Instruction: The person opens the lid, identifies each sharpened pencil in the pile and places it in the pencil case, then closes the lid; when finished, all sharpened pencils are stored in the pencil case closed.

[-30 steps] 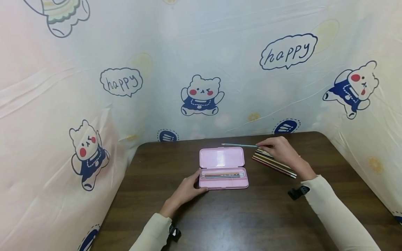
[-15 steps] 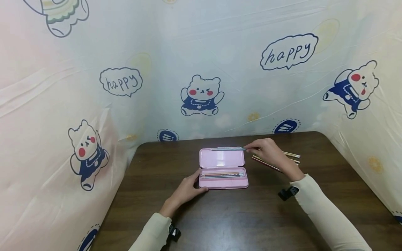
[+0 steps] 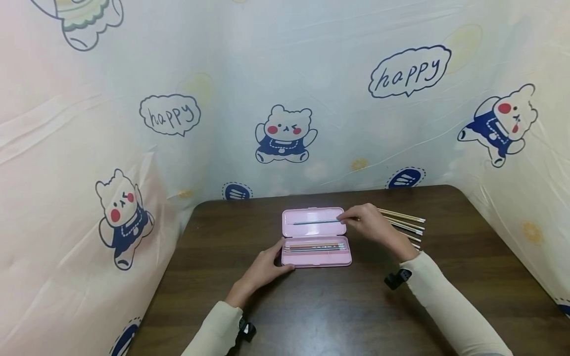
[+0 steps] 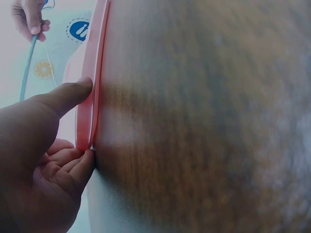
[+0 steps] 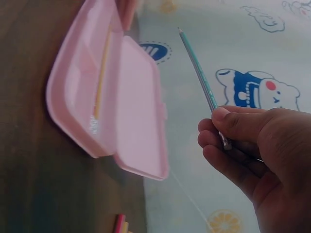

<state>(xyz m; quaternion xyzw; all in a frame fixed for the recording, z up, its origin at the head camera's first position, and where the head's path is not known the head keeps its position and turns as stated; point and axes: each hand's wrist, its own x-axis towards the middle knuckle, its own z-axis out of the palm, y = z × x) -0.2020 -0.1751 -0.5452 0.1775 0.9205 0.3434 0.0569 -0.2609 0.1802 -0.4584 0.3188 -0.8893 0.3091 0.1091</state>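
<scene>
A pink pencil case (image 3: 294, 260) lies unfolded on the table, its lid (image 3: 311, 231) leaning back behind the tray. Several pencils (image 3: 313, 247) rest lengthwise in the rear compartment. At the case's left end my left hand (image 3: 262, 271) grips the corner, thumb along the front side and fingers at the end. My right hand (image 3: 370, 225) pinches a teal pencil (image 5: 197, 70) near its eraser end between thumb and fingers. The pencil's sharpened tip points left, and in the head view it crosses in front of the lid, held in the air.
To the right, several loose pencils (image 3: 403, 214) lie on the brown wooden table (image 3: 338, 311), partly hidden behind my right hand and forearm. A printed cloth (image 3: 213, 148) with bears hangs behind the table's back edge and along both sides.
My right hand has carried the teal pencil leftward from above the loose pencils, then down in front of the case lid. My left hand stays at the case.
</scene>
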